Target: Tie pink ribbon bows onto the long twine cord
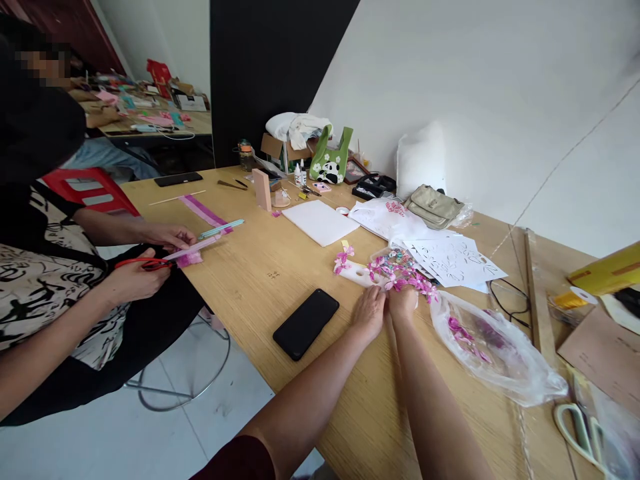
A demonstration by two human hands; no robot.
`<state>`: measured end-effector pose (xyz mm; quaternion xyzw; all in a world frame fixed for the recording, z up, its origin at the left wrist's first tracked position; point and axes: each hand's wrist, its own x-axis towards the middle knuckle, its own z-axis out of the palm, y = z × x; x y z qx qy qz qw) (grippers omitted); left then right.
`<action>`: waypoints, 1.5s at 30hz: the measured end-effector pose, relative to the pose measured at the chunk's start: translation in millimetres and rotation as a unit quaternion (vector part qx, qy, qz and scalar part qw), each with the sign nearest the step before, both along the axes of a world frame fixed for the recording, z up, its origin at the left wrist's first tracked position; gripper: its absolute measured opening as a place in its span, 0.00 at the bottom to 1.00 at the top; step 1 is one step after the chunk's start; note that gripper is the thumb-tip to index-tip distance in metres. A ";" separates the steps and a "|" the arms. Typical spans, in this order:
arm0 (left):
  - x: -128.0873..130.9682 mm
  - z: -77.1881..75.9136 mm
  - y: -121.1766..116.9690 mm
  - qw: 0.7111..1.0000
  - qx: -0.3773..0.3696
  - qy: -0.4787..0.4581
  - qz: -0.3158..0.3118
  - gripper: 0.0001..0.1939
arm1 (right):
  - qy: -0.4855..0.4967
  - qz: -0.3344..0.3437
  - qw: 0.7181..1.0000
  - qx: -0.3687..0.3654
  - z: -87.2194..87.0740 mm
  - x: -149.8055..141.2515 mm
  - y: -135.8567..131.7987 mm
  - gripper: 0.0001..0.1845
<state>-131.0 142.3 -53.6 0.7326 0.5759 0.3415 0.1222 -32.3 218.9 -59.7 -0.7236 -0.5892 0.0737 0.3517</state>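
Observation:
On the table, my left hand (370, 311) lies closed at the lower edge of a white strip with round holes (354, 273). Right beside it, my right hand (402, 303) has its fingers curled under a cluster of pink fabric flowers (411, 280); what those fingers grip is hidden. More pink flowers (344, 260) sit at the strip's left end. Just behind is a clear bag of small coloured beads (393, 259). A translucent plastic bag with magenta petals (493, 347) lies to the right of my right hand.
A black phone (306, 323) lies left of my hands. At left a co-worker cuts pink material with red-handled scissors (145, 264). White foam sheet (320, 222), cut-out paper (453, 261) and a beige pouch (433, 205) lie behind. Pale-handled scissors (580, 433) rest at right.

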 end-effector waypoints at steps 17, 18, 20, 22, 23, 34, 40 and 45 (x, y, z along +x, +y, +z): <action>3.2 -9.7 3.3 0.997 -0.019 -0.069 0.034 0.18 | 0.203 0.063 0.977 -0.001 5.6 15.8 -53.5 0.16; 3.7 -10.2 3.5 0.996 -0.027 -0.073 0.040 0.19 | 0.213 0.060 0.975 0.007 8.7 17.8 -57.9 0.15; 4.8 -10.7 4.1 0.994 -0.038 -0.090 0.049 0.22 | 0.205 0.054 0.977 0.038 16.4 21.1 -64.8 0.13; 5.8 -10.2 4.6 0.991 -0.039 -0.115 0.053 0.26 | 0.157 0.067 0.982 0.084 24.9 22.3 -67.9 0.12; 6.1 -9.6 4.8 0.990 -0.039 -0.126 0.052 0.28 | 0.129 0.084 0.983 0.104 28.9 21.8 -67.8 0.12; 5.6 -22.2 13.4 0.978 0.051 -0.202 -0.018 0.33 | -0.070 0.155 0.984 0.048 42.8 5.0 -49.3 0.20; 6.3 -17.5 13.0 0.966 0.038 -0.249 -0.062 0.35 | -0.072 0.177 0.980 0.054 41.7 7.8 -47.9 0.18; 6.3 -6.9 9.9 0.949 -0.020 -0.313 -0.046 0.38 | -0.070 0.175 0.981 0.051 40.2 10.0 -49.0 0.17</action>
